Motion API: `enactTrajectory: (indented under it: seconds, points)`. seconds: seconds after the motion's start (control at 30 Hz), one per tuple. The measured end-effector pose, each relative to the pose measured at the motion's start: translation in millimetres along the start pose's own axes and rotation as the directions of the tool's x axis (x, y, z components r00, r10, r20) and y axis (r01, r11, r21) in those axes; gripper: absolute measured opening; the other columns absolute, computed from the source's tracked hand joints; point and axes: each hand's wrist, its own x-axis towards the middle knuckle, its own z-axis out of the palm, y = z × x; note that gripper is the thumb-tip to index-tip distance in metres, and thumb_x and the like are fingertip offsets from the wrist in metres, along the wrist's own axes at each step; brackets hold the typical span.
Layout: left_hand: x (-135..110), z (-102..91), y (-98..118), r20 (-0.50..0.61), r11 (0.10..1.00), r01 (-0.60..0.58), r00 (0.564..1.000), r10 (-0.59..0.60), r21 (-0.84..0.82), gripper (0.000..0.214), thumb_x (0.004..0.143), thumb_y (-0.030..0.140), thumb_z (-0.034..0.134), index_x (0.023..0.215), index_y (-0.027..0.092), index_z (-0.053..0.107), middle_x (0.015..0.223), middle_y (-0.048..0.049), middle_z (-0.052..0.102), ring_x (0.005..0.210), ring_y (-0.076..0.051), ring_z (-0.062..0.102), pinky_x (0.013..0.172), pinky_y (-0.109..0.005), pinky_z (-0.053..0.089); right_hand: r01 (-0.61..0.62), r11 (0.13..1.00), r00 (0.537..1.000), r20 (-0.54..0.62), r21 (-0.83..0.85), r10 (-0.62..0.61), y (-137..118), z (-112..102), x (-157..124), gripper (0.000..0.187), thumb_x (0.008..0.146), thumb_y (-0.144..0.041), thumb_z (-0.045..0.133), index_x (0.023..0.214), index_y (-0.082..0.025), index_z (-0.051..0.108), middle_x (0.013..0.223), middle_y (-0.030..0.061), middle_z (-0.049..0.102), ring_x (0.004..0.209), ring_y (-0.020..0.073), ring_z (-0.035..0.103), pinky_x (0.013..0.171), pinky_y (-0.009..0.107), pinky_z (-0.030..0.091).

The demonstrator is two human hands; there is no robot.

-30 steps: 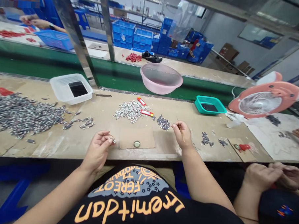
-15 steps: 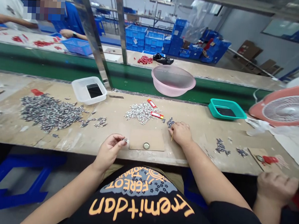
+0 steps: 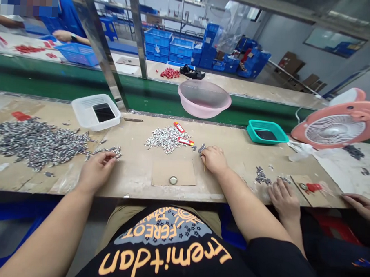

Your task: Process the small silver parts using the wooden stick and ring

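Note:
My left hand (image 3: 96, 170) rests palm down on the bench with its fingertips on a small cluster of grey metal parts (image 3: 107, 151), right of the big grey heap (image 3: 37, 142). Its fingers are curled together; what they pinch is hidden. My right hand (image 3: 214, 159) is closed on a thin stick (image 3: 204, 167) and lies beside a small dark clump of parts (image 3: 201, 148). Between the hands are a cardboard sheet (image 3: 173, 172) with a bottle cap (image 3: 173, 180) and a silvery pile (image 3: 165, 137) with two red lighters (image 3: 182, 134).
A white tray (image 3: 96, 112) with a phone, a pink basin (image 3: 204, 98) and a teal tray (image 3: 266, 132) stand along the green belt (image 3: 52, 77). A pink fan (image 3: 335, 126) sits at the right. Another person's hands (image 3: 283, 198) work beside me. Blue crates (image 3: 176, 48) stand behind.
My left hand moved left from the cardboard sheet to the small grey cluster. My right hand stayed by the dark clump. The neighbour's hand came up onto the bench.

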Motion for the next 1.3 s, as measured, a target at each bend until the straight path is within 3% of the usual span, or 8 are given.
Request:
enactTrajectory:
  seconds: [0.13,0.37,0.5,0.6,0.7,0.87,1.0,1.3]
  points:
    - [4.8,-9.9,-2.6,-0.142,0.978,-0.186,0.970,0.199,0.095,0.027,0.079,0.031,0.057,0.100,0.015,0.063,0.108,-0.0083,0.062,0.108,-0.025,0.053,0.098,-0.040,0.038,0.036,0.999,0.999,0.027,-0.016,-0.036,-5.9,-3.6,10.0,0.021,0.087,-0.023,0.047,0.093,-0.021,0.067,0.098,0.0092,0.064,0.098,0.0241,0.048,0.083,0.035,0.028]
    - [-11.2,4.0,24.8,-0.146,0.950,-0.234,0.967,0.207,-0.208,0.023,0.076,0.030,0.063,0.097,0.020,0.067,0.108,-0.0092,0.063,0.107,-0.027,0.054,0.097,-0.041,0.037,0.114,0.992,0.993,0.036,-0.054,-0.112,-23.3,-8.8,35.0,0.024,0.089,-0.019,0.044,0.097,-0.015,0.065,0.100,0.0139,0.062,0.100,0.0266,0.046,0.083,0.037,0.029]
    - [-22.9,5.2,52.5,-0.090,0.887,-0.157,0.987,0.131,-0.434,0.023,0.069,0.027,0.069,0.091,0.023,0.070,0.107,-0.0082,0.063,0.109,-0.028,0.052,0.100,-0.040,0.034,0.123,0.992,0.992,0.041,-0.043,-0.121,-24.3,-10.9,42.4,0.021,0.086,-0.017,0.047,0.092,-0.012,0.066,0.095,0.0144,0.063,0.097,0.0271,0.048,0.082,0.038,0.030]
    - [-38.1,11.7,81.3,-0.015,0.795,-0.064,0.997,0.069,-0.603,0.020,0.066,0.026,0.070,0.086,0.022,0.071,0.104,-0.0080,0.064,0.105,-0.026,0.054,0.097,-0.036,0.038,0.124,0.992,0.992,0.024,-0.026,-0.123,-31.1,-19.3,35.3,0.018,0.085,-0.019,0.049,0.091,-0.013,0.065,0.096,0.0136,0.063,0.098,0.0269,0.048,0.083,0.038,0.031]
    - [-54.7,28.4,112.6,0.089,0.673,0.035,0.995,0.046,-0.739,0.020,0.069,0.024,0.070,0.088,0.020,0.069,0.103,-0.0089,0.064,0.101,-0.024,0.056,0.094,-0.035,0.041,0.173,0.976,0.981,-0.107,0.129,-0.160,-53.9,-32.1,16.1,0.015,0.084,-0.023,0.052,0.091,-0.018,0.064,0.098,0.0091,0.063,0.099,0.0246,0.047,0.086,0.036,0.032]
    - [-68.1,59.0,150.1,0.304,0.345,0.281,0.953,0.013,-0.896,0.027,0.074,0.025,0.068,0.098,0.019,0.059,0.095,-0.0051,0.064,0.089,-0.017,0.060,0.082,-0.030,0.048,0.355,0.810,0.915,-0.353,0.468,-0.197,-105.5,-48.0,-23.4,0.010,0.081,-0.021,0.055,0.088,-0.021,0.063,0.088,0.0050,0.063,0.093,0.0220,0.050,0.087,0.035,0.037]
    - [-72.3,70.5,156.1,0.289,0.196,0.297,0.955,-0.069,-0.935,0.021,0.074,0.025,0.069,0.089,0.019,0.057,0.084,-0.0011,0.062,0.077,-0.012,0.059,0.073,-0.024,0.049,0.360,0.769,0.912,-0.370,0.527,-0.174,-123.9,-46.5,-38.6,0.008,0.082,-0.023,0.056,0.086,-0.021,0.062,0.086,0.0062,0.063,0.091,0.0228,0.051,0.086,0.037,0.039]
    - [-84.7,74.9,152.2,0.329,0.034,0.337,0.934,-0.139,-0.941,0.023,0.072,0.026,0.072,0.089,0.020,0.059,0.080,0.0009,0.064,0.073,-0.011,0.060,0.072,-0.024,0.047,0.387,0.657,0.911,-0.380,0.646,-0.163,-134.4,-35.3,-46.1,0.015,0.083,-0.018,0.052,0.093,-0.022,0.063,0.086,0.0056,0.063,0.090,0.0212,0.054,0.088,0.038,0.042]
